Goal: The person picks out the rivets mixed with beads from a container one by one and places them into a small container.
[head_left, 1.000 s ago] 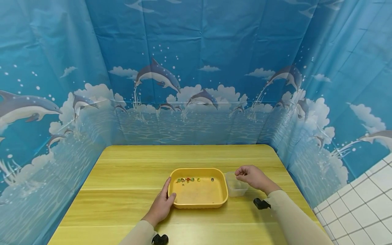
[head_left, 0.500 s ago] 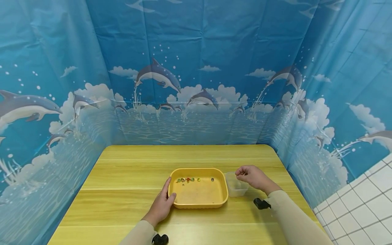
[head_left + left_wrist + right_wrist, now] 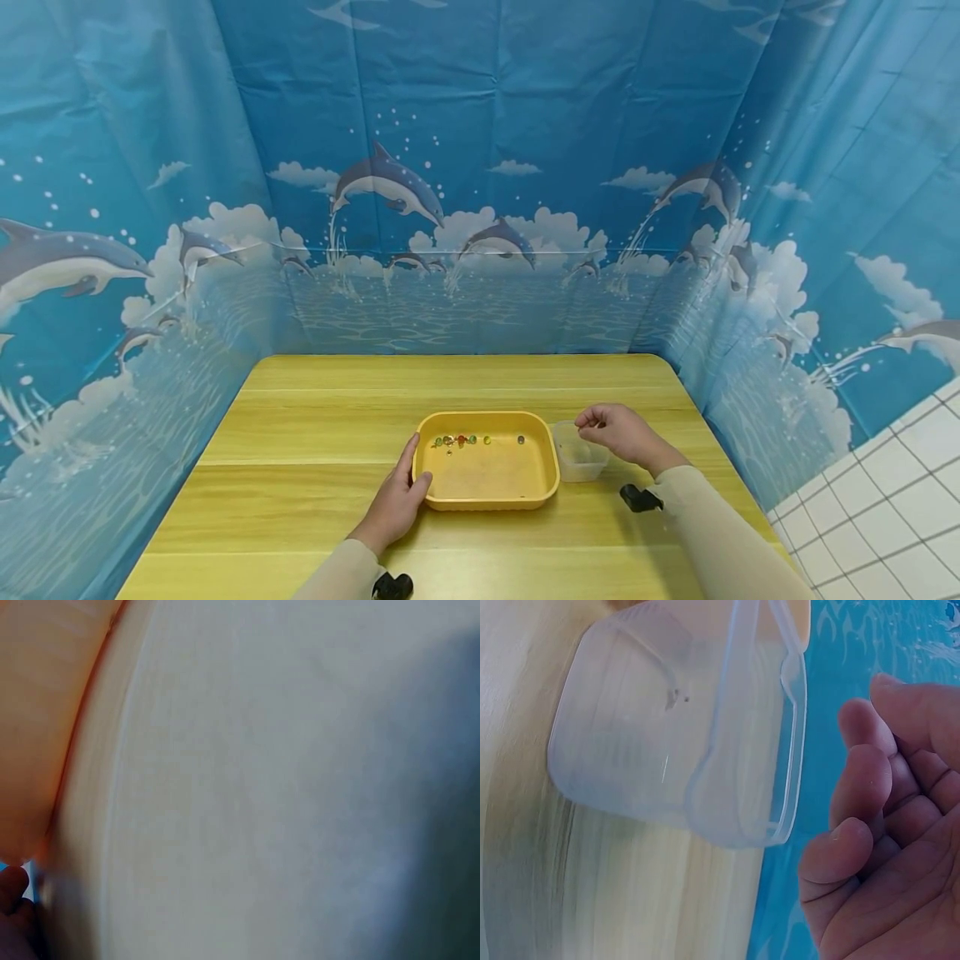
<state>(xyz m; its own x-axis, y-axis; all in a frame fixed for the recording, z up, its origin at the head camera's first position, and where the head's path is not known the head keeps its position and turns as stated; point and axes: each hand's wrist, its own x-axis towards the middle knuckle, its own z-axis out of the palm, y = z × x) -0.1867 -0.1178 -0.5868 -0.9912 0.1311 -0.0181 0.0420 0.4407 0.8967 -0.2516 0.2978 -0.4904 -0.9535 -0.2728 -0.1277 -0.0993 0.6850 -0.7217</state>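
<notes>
My left hand holds the left end of a yellow plastic tray, thumb over the near rim and fingers along the outer wall. Inside, several small shiny coloured beads lie along the far left side, with a darker bead apart toward the right. My right hand is raised at a clear plastic container beside the tray. In the right wrist view its fingers are loosely curled toward the thumb, and nothing shows between them. Small dark specks show within the container.
The tray and container stand on a yellow wood-grain table. A blue dolphin-print curtain surrounds its back and sides. White tiles lie at the lower right. The left wrist view shows mostly tabletop and the tray's outer wall.
The right hand has risen very slightly at the container. The left hand, the tray and the beads in it have stayed where they were.
</notes>
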